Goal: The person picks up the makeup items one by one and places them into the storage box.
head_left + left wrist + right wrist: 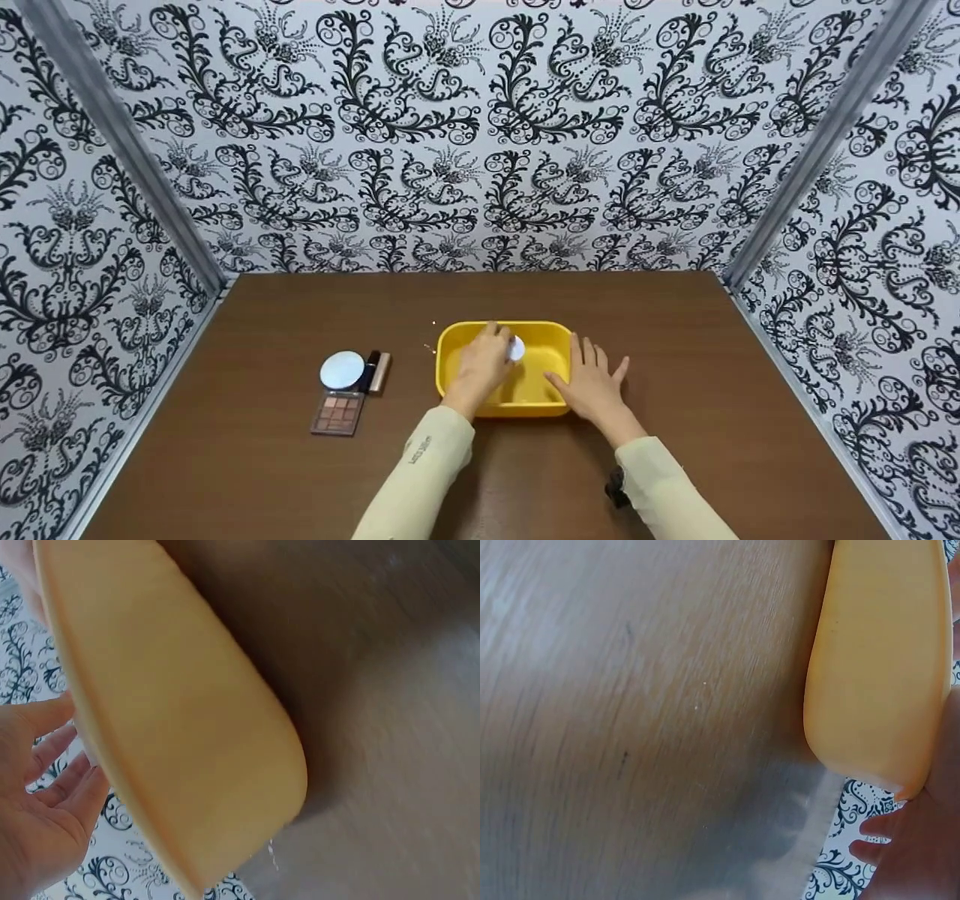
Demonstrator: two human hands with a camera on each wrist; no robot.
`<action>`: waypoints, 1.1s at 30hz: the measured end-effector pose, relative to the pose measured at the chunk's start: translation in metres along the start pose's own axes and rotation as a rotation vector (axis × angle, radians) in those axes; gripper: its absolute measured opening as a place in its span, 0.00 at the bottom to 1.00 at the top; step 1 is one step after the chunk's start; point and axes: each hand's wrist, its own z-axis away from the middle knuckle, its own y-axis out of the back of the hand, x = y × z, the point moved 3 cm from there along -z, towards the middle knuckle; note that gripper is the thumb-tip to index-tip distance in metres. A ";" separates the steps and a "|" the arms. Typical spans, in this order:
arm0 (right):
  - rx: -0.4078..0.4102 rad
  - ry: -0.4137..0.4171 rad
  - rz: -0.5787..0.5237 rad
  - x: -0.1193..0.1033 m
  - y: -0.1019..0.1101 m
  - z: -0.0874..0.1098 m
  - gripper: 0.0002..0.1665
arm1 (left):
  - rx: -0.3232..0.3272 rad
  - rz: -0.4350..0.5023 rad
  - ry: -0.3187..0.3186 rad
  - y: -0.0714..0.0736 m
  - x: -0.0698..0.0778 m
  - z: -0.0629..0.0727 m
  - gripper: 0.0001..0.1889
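Observation:
A yellow plastic bin (529, 410) sits mid-table, its side wall (172, 712) filling much of the left wrist view. My left hand (484, 364) reaches over the bin and pinches a small white round object (517, 348), whose kind I cannot tell; the fingers hide part of it. In the left wrist view the fingers of the left hand (52, 795) show beyond the rim. On the bin's right end rests my right hand (596, 382), fingers spread and thumb over the inside. The right wrist view shows that hand (919, 847) at the bin's corner (885, 675).
To the left lie a round white compact (343, 370), a dark tube (370, 371), a pale gold tube (381, 373) and an eyeshadow palette (337, 413), close together. A thin, shiny trinket (429, 349) lies beside the bin's left side. Patterned walls (480, 187) enclose the brown table (285, 307).

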 end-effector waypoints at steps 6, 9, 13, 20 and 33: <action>0.002 -0.001 0.008 0.000 0.000 -0.001 0.53 | -0.026 -0.031 -0.024 -0.009 0.010 -0.005 0.17; 0.010 0.005 0.011 -0.001 0.001 -0.001 0.54 | -0.059 -0.038 -0.028 -0.012 0.014 -0.009 0.17; 0.006 0.005 0.015 -0.002 0.002 0.000 0.53 | -0.116 -0.036 -0.021 -0.019 0.019 -0.014 0.18; 0.001 0.001 0.019 -0.002 0.001 0.000 0.53 | -0.142 -0.017 -0.054 -0.029 0.030 -0.019 0.21; -0.019 -0.020 0.018 -0.003 0.000 0.000 0.53 | -0.166 -0.097 -0.102 -0.043 0.041 -0.020 0.18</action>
